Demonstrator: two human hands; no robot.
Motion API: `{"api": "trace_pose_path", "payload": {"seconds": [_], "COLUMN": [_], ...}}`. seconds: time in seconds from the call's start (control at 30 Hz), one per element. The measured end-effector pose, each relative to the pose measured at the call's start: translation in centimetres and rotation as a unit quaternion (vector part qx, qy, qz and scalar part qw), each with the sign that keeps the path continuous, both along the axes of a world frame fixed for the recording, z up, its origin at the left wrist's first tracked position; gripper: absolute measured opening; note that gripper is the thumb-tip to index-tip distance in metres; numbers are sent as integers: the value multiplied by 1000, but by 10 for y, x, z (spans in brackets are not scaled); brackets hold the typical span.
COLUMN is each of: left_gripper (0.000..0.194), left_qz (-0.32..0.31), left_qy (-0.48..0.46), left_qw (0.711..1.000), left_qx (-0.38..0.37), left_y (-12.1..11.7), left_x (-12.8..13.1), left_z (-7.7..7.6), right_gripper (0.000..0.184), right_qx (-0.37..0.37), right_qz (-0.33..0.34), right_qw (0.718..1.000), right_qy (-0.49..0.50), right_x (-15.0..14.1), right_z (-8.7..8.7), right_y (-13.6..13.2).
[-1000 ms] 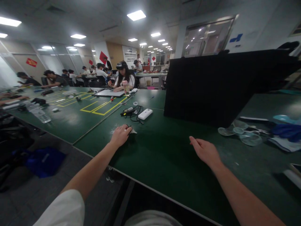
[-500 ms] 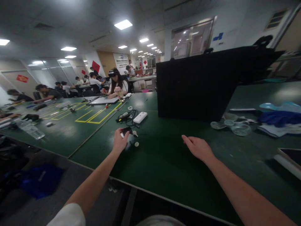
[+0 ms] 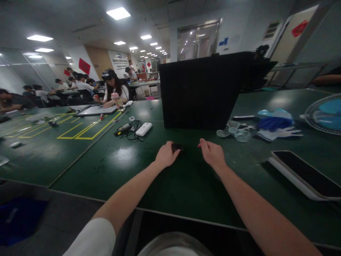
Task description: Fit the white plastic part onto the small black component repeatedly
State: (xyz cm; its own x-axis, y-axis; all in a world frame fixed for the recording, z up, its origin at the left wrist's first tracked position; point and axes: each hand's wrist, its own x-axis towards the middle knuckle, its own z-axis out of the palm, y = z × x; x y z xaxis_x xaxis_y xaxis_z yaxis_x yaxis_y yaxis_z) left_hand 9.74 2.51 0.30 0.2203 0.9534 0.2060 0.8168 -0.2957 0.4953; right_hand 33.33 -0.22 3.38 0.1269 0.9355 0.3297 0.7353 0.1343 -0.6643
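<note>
My left hand is closed on a small black object that it holds just above the dark green table. My right hand hovers a short way to the right of that object, fingers loosely curved and apart, holding nothing. Both hands sit in front of a tall black panel standing on the table.
A white power bank and black cables lie at the left. Clear plastic pieces, blue and white gloves, a fan and a flat device are at the right. Other people sit at far tables.
My left hand picked the small black object up from the left and carried it right, to the front of the black panel. My right hand closed in on it. The view turned right.
</note>
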Motion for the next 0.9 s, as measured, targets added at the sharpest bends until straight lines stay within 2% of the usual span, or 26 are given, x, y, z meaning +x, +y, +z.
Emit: {"api": "trace_pose_path", "payload": {"seconds": [0.1,0.17,0.23,0.3,0.4,0.5,0.6,0.67,0.7,0.8,0.9], "left_gripper": [49,51,53,50,44,41,42,43,43,42,40], "left_qz": [-86,-127,-158,-171,-127,-54,12,31,40,47,18], "left_qy": [1,0,-6,-28,-84,-132,-169,-181,-176,-135,-79], "left_qw": [996,992,987,985,988,988,983,983,984,990,997], "left_qx": [6,12,11,7,26,55,63,24,0,-21,-13], "left_y": [-14,-21,-25,-27,-28,-27,-26,-26,-27,-31,-37], "left_x": [53,76,86,85,69,36,-9,-35,-44,-52,-44], "left_z": [1,2,4,7,14,20,21,17,15,12,17], "right_gripper": [73,73,74,74,76,70,54,47,45,38,27], "right_qx": [44,57,62,64,77,81,25,-40,-59,-109,-132], "right_qz": [-36,-43,-42,-35,-22,20,139,212,228,231,220], "right_qw": [998,996,994,992,988,992,989,962,947,916,912], "right_qy": [30,55,80,104,128,95,-47,-166,-217,-309,-321], "right_x": [7,10,11,11,12,10,-2,-15,-23,-39,-43], "right_z": [-5,-9,-12,-14,-14,-4,13,23,25,24,17], "right_y": [4,8,10,11,7,-2,-15,-25,-30,-38,-37]}}
